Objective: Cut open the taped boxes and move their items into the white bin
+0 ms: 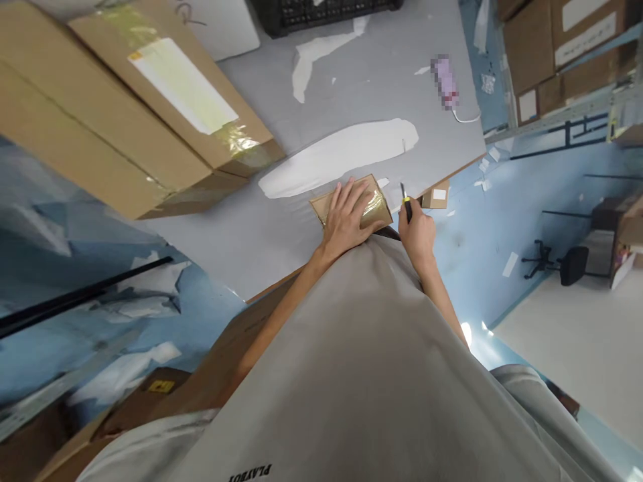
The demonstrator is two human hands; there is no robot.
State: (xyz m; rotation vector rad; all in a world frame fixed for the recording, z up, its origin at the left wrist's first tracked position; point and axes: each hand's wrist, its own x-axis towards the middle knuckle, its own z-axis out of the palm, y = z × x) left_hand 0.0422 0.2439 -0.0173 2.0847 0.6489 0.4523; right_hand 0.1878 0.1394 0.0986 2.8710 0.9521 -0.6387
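A small flat cardboard box (372,189) with shiny clear tape lies at the front edge of the grey table (211,248). My left hand (347,215) rests on top of it, fingers spread and pressing down. Just to the right of the box, my right hand (418,231) is closed around a utility knife (406,206) with a black and yellow handle. Its thin blade points away from me, apart from the box. Part of the box is hidden under my left hand. Behind the box lies a long white paper sheet (341,155).
Large taped cartons (165,107) stand on the table's left. A black keyboard (336,15) is at the back, with a torn paper strip (314,57) before it. A pixelated purple item (445,82) with a white cable lies right. A small carton (437,194) sits below the right edge.
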